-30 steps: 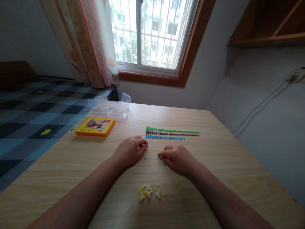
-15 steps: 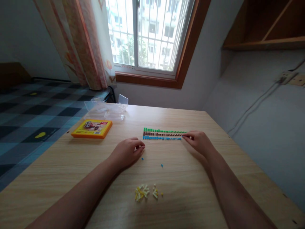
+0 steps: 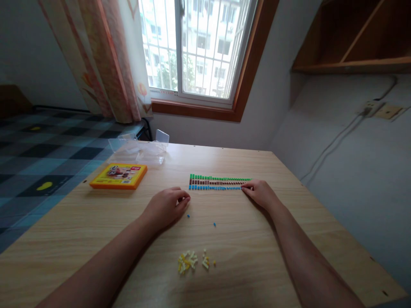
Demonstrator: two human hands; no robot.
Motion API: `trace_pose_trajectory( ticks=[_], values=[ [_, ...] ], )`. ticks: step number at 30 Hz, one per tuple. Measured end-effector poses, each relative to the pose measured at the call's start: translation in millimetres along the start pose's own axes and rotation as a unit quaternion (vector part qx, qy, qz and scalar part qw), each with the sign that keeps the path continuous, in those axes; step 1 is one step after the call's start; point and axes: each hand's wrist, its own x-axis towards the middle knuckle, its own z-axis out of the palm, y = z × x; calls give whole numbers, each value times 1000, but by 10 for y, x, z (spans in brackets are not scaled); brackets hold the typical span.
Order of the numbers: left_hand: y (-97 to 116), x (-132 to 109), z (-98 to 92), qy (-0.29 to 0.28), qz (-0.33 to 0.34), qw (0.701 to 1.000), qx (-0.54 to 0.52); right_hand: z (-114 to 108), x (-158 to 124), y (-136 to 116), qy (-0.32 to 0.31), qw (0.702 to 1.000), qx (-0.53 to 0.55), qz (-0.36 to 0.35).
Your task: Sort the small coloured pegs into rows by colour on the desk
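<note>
Three rows of tiny bricks lie on the wooden table (image 3: 289,179): a green row (image 3: 218,177), a brown row (image 3: 215,182) and a blue row (image 3: 213,188). My right hand (image 3: 260,192) rests at the right end of the blue row, fingers pinched together against it; whether a brick is in them is hidden. My left hand (image 3: 165,206) lies curled on the table left of the rows. Two loose blue bricks (image 3: 188,216) (image 3: 214,224) sit between my arms. A small heap of yellow and white bricks (image 3: 192,261) lies nearer to me.
An orange-yellow flat box (image 3: 118,176) lies at the left of the table. Clear plastic containers (image 3: 141,146) stand behind it. A window, a curtain and a checked bed (image 3: 41,158) are beyond the table's left edge. A wall and cable run along the right.
My right hand went from the loose blue bricks near the middle up to the right end of the blue row. One loose blue brick is gone from the middle. My left hand stayed put.
</note>
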Motion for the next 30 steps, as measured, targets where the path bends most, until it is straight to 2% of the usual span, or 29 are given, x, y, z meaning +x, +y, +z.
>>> trace_pose_trajectory(
  ticks=[30],
  values=[
    [-14,-11,16,-14,1,1000,5,-36,-21,-46,-3,999,-12,31]
  ],
)
